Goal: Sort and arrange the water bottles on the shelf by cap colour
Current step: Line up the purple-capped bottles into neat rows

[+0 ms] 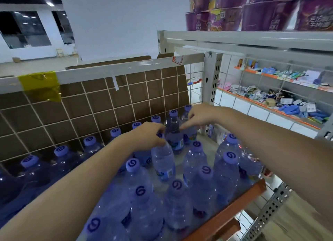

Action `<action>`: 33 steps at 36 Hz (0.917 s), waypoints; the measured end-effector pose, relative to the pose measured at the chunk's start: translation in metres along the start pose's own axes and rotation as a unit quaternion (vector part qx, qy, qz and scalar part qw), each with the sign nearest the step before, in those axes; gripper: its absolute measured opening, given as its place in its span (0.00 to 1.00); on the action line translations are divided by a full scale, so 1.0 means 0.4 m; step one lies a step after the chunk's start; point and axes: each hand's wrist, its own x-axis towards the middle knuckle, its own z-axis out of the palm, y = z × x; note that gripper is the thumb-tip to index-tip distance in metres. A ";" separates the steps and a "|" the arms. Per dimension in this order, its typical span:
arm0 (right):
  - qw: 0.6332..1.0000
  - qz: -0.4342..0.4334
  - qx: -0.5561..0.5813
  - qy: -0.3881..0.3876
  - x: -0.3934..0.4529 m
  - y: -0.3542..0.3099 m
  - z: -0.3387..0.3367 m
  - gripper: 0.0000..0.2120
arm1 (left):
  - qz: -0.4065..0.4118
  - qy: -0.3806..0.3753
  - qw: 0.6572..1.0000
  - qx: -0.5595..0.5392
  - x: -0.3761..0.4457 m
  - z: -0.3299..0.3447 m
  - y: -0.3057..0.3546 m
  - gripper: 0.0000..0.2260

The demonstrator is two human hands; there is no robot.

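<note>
Head view looks down on a shelf (pixel 232 211) with an orange front edge, full of water bottles, all with the same pale purple caps. Along the wire grid (pixel 115 103) at the back I count nine caps in one row; in front of it at least ten more bottles stand in loose rows, and the ones at the lower left are too blurred to count well.

Two bare arms reach in. The left hand (pixel 149 136) has its fingers curled over the cap of one tilted bottle (pixel 164 161), which leans to the left near the middle of the shelf. The right hand (pixel 198 117) is beside the neck of a back-row bottle (pixel 173 132), fingers bent and pointing down to it; if it really grips, I cannot tell.

Above, purple packages (pixel 261 10) stand on the upper shelf. Brown cardboard (pixel 100 105) is behind the grid, and one piece of yellow tape (pixel 40 85) hangs on the rail.
</note>
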 end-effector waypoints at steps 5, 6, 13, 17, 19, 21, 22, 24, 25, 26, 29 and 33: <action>0.979 0.091 0.013 -0.183 -0.099 -0.077 0.015 0.20 | -0.004 0.085 0.996 -0.010 -0.070 -0.045 -0.023 0.07; 0.980 0.091 0.005 -0.175 -0.114 -0.089 0.021 0.17 | -0.011 0.102 0.994 -0.024 -0.091 -0.059 -0.027 0.06; 0.992 0.082 -0.017 -0.096 -0.138 -0.166 0.055 0.11 | -0.038 0.195 0.979 -0.040 -0.233 -0.162 -0.086 0.07; 0.993 0.063 -0.092 -0.028 -0.134 -0.233 0.050 0.09 | -0.037 0.224 0.973 -0.035 -0.310 -0.205 -0.136 0.07; 0.990 0.045 -0.137 -0.001 -0.134 -0.277 0.039 0.11 | -0.047 0.232 0.971 -0.033 -0.349 -0.220 -0.169 0.08; 0.989 0.022 -0.138 0.036 -0.141 -0.324 0.018 0.10 | -0.058 0.235 0.969 -0.040 -0.388 -0.231 -0.197 0.08; 0.991 0.008 -0.123 0.056 -0.146 -0.350 0.006 0.09 | -0.063 0.237 0.969 -0.042 -0.409 -0.237 -0.213 0.09; 0.991 -0.019 -0.094 0.091 -0.154 -0.404 -0.018 0.08 | -0.067 0.242 0.967 -0.046 -0.447 -0.248 -0.240 0.08; 0.990 -0.033 -0.085 0.106 -0.159 -0.433 -0.029 0.08 | -0.069 0.246 0.966 -0.046 -0.467 -0.253 -0.253 0.08; 0.988 -0.047 -0.081 0.122 -0.163 -0.462 -0.037 0.08 | -0.071 0.250 0.965 -0.045 -0.485 -0.259 -0.265 0.07; 0.981 -0.087 -0.059 0.165 -0.170 -0.542 -0.056 0.07 | -0.084 0.254 0.963 -0.043 -0.539 -0.273 -0.303 0.07; 0.972 -0.128 -0.024 0.197 -0.166 -0.631 -0.052 0.08 | -0.102 0.257 0.960 -0.049 -0.611 -0.285 -0.355 0.06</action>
